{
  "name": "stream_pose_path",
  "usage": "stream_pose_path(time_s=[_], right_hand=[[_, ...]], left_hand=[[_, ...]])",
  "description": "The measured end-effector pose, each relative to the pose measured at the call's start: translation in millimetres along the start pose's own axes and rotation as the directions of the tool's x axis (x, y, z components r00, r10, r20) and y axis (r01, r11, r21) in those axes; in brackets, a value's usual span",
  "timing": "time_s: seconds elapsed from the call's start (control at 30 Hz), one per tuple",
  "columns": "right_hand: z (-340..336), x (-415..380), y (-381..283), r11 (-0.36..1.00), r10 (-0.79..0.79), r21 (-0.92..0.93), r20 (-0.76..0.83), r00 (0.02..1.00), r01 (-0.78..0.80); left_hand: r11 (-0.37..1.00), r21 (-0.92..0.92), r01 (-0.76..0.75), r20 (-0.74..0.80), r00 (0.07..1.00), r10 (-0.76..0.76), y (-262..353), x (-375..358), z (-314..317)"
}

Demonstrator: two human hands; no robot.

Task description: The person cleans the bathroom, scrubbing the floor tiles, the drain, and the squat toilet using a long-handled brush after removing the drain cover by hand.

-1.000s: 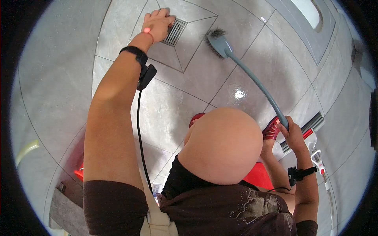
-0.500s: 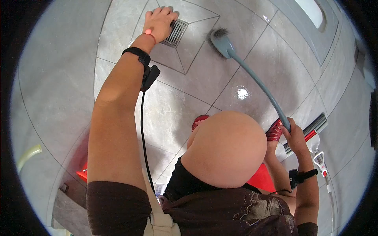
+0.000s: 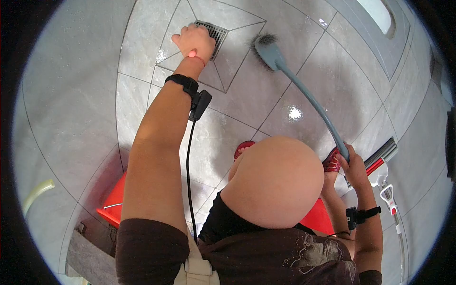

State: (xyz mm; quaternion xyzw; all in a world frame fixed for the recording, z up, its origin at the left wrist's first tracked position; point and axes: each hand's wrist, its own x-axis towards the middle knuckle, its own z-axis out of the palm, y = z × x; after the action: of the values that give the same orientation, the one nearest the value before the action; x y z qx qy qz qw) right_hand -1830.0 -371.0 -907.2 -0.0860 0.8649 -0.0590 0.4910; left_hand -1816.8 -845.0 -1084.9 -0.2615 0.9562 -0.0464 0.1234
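Bucket (image 3: pixel 116 197) well apart from brush (image 3: pixel 311 97)

- My left hand (image 3: pixel 195 42) has drawn back toward me and rightward, fingers curled under instead of spread;
- the far corner of the floor drain (image 3: pixel 219 37) now shows; my fingers covered it before;
- my left arm (image 3: pixel 161 147) has swung inward, baring more of the red bucket (image 3: pixel 117 194) and its handle (image 3: pixel 113 206).

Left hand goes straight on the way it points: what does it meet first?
Probably the floor drain grate, which the left hand partly covers in this view; height and contact are unclear.
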Motion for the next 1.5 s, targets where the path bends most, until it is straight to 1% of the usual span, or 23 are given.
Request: stream_pose_path(time_s=[0.03,0.1,0.23,0.3,0.43,0.63,0.73,0.8,0.83,0.9,0.93,1.0,1.03,1.07,1.1,1.13,1.2,1.23,1.3,1.37,1.43,1.47,1.5], right_hand=[[1.2,0.4,1.3,1.0,-0.018,0.013,-0.014,1.0,0.018],[4.3,1.0,3.3,0.999,-0.037,0.027,-0.029,0.999,0.038],[6.7,1.0,2.4,0.998,-0.043,0.038,-0.042,0.998,0.044],[7.2,1.8,0.6,0.998,-0.039,0.046,-0.03,0.999,0.041],[6.1,1.0,-2.1,0.999,-0.024,0.032,-0.026,0.999,0.024],[6.2,2.9,3.3,0.999,-0.033,0.029,-0.03,0.999,0.034],[5.0,3.7,4.4,0.998,-0.051,0.024,-0.034,0.998,0.052],[4.4,3.2,3.5,0.998,-0.068,0.013,-0.037,0.997,0.068],[3.9,2.8,1.9,0.998,-0.053,0.023,-0.033,0.998,0.053],[4.4,3.1,1.9,0.999,-0.039,0.028,-0.023,0.999,0.04],[4.7,3.7,2.6,0.999,-0.034,0.037,-0.022,0.999,0.035],[5.8,5.9,2.4,0.998,-0.038,0.046,-0.023,0.999,0.039],[6.4,6.6,2.7,0.998,-0.03,0.053,-0.011,0.999,0.031],[6.6,7.8,2.6,0.998,-0.021,0.06,-0.002,1.0,0.021],[6.8,8.5,2.4,0.998,-0.024,0.06,-0.003,1.0,0.024],[7.1,8.6,2.3,0.998,-0.023,0.06,-0.004,1.0,0.023],[6.9,8.9,2.2,0.998,-0.02,0.056,-0.003,1.0,0.02],[6.3,8.9,2.2,0.998,-0.025,0.063,0.001,1.0,0.025],[6.2,9.8,2.0,0.998,-0.033,0.062,0.004,0.999,0.033],[5.5,11.7,1.6,0.999,-0.016,0.042,0.014,1.0,0.015],[3.0,11.7,-3.2,0.999,-0.022,0.045,0.01,1.0,0.021],[2.6,11.4,-6.7,0.998,-0.024,0.055,0.008,1.0,0.023],[2.6,11.4,-10.3,0.998,-0.033,0.052,0.005,0.999,0.033]], left_hand=[[1.0,0.001,-0.001,0.0,1.0,0.001,3.0,1.5,-3.8],[0.994,-0.006,0.106,0.127,0.986,-0.104,7.0,5.3,-12.1],[0.99,-0.019,0.139,0.134,0.982,-0.135,8.5,10.0,-6.1],[0.983,-0.071,0.168,0.267,0.953,-0.144,9.2,12.2,-12.5],[0.989,-0.084,0.125,0.254,0.962,-0.1,4.0,11.5,-9.9],[0.998,-0.036,0.044,0.125,0.991,-0.039,-4.2,10.9,-1.1],[0.993,-0.103,0.061,0.099,0.994,-0.051,-9.8,10.5,-4.6],[0.98,-0.133,0.147,0.095,0.986,-0.135,-17.3,17.8,-8.9],[0.981,-0.131,0.144,0.096,0.987,-0.133,-28.1,25.9,-10.3],[0.956,-0.103,0.276,0.031,0.961,-0.274,-51.9,42.1,-11.1],[0.955,-0.099,0.279,0.034,0.96,-0.277,-55.3,42.4,-16.2],[0.965,-0.188,0.185,-0.128,0.969,-0.211,-63.2,39.7,-26.7],[0.964,-0.185,0.19,-0.13,0.968,-0.216,-59.7,31.7,-29.0],[0.993,-0.114,-0.015,-0.159,0.987,-0.004,-49.4,21.7,-29.1],[0.975,-0.039,-0.22,-0.171,0.962,0.211,-41.5,15.4,-28.5],[0.975,-0.038,-0.219,-0.172,0.963,0.209,-38.5,13.0,-26.6],[0.93,-0.023,-0.367,-0.05,0.93,0.365,-34.9,9.2,-22.9],[0.931,-0.027,-0.364,-0.049,0.931,0.363,-35.5,10.4,-20.9],[0.969,-0.007,-0.247,-0.176,0.954,0.242,-42.4,19.3,-17.4],[0.979,-0.003,-0.202,-0.174,0.965,0.199,-56.5,27.4,-15.0],[0.996,-0.003,0.086,-0.408,0.909,-0.08,-65.3,31.8,-17.4],[0.984,-0.093,0.153,-0.386,0.905,-0.177,-68.1,28.7,-21.3],[0.983,-0.092,0.161,-0.392,0.902,-0.184,-72.4,21.9,-23.6]])
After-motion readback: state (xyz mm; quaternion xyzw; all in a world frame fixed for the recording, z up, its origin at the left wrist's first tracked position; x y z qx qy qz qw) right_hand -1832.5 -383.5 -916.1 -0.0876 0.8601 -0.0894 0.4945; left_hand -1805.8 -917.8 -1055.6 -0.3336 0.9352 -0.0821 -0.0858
